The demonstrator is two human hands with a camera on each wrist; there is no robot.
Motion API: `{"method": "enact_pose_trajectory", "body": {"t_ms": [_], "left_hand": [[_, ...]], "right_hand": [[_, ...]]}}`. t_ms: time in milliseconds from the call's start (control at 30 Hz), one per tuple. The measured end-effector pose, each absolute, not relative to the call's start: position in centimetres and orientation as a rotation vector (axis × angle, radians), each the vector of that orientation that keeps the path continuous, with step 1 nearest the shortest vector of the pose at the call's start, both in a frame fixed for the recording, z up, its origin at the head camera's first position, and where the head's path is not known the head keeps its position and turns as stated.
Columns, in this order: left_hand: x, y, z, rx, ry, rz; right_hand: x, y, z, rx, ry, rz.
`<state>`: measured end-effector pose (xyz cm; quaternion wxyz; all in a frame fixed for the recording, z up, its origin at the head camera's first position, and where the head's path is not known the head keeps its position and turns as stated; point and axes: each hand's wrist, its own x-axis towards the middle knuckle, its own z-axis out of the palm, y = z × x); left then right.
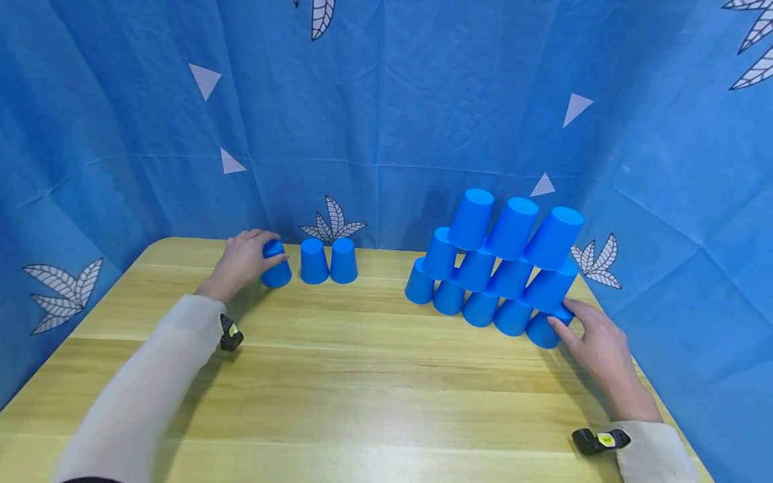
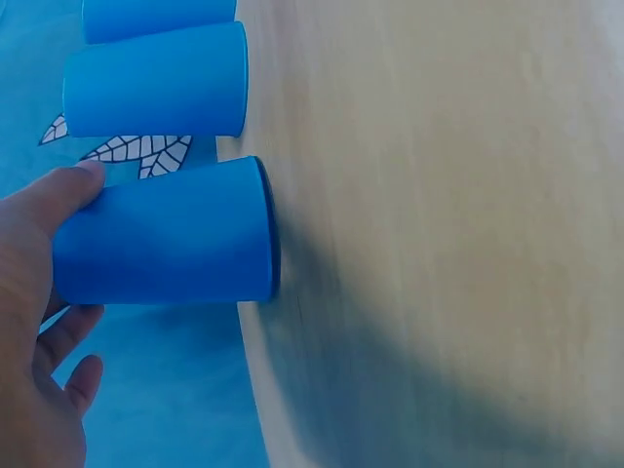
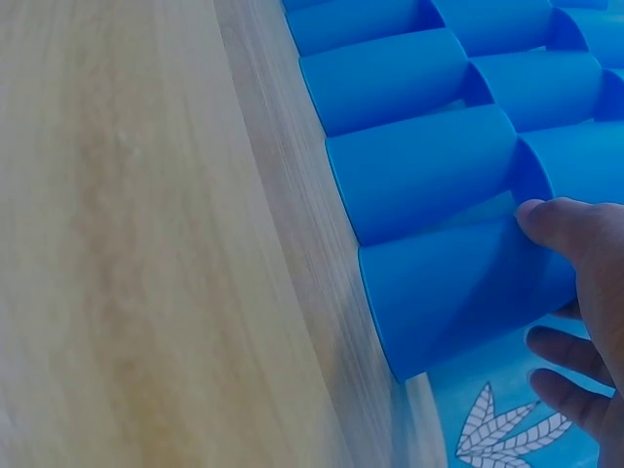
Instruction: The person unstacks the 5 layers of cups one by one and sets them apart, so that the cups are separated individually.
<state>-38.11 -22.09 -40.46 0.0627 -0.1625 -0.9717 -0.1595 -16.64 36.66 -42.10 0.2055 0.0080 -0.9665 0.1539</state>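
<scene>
My left hand [image 1: 243, 260] pinches an upside-down blue cup [image 1: 277, 274] between thumb and fingers near its closed end. In the left wrist view, the rim of this cup [image 2: 166, 239] is right at the tabletop. Two more upturned blue cups [image 1: 313, 263] stand side by side just to its right. At the right, blue cups [image 1: 480, 310] are stacked upside down in three stepped rows, the top row holding three. My right hand [image 1: 600, 345] grips the right end cup [image 1: 541, 330] of the bottom row, thumb on its near side, as the right wrist view shows on that cup [image 3: 458, 292].
The light wooden table [image 1: 362, 382] runs beneath everything. Blue cloth [image 1: 338, 121] with leaf and triangle prints hangs behind the table and along both sides, close behind the cups. The stack stands near the table's right back corner.
</scene>
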Motion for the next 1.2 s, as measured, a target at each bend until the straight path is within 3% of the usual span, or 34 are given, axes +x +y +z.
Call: {"method": "enact_pose_trajectory", "body": {"t_ms": [800,1200], "left_hand": [[-39.3,-20.6,-40.2,-0.510,-3.019,-0.609],[-38.6,-20.0,-38.0,-0.679,-2.906,-0.537]], "right_hand": [[-16.5,36.7,-42.2,0.002,-2.704,0.417],[-16.5,36.7,-42.2,0.017,-2.691,0.412]]}}
